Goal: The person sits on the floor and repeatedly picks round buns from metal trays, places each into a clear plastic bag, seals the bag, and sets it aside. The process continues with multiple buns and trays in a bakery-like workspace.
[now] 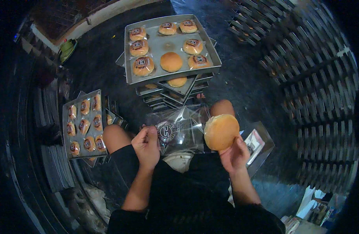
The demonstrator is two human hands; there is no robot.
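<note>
My left hand (147,145) pinches the left edge of a clear plastic bag (187,134) with a round dark print. The bag is spread out over my lap. At its right end, my right hand (235,155) holds a round golden bun (222,132), fingers beneath it and thumb at its near edge. The bun's left side meets the bag's edge; whether it is inside cannot be made out. Ahead stands a metal tray (167,77) with several bagged buns along its sides and one bare bun (171,62) near its front middle.
More trays (148,97) are stacked crosswise under that tray. To the left, another tray (65,132) holds rows of bagged buns. An open box (265,146) with plastic packets sits by my right knee. Tall racks of trays (316,101) line the right side.
</note>
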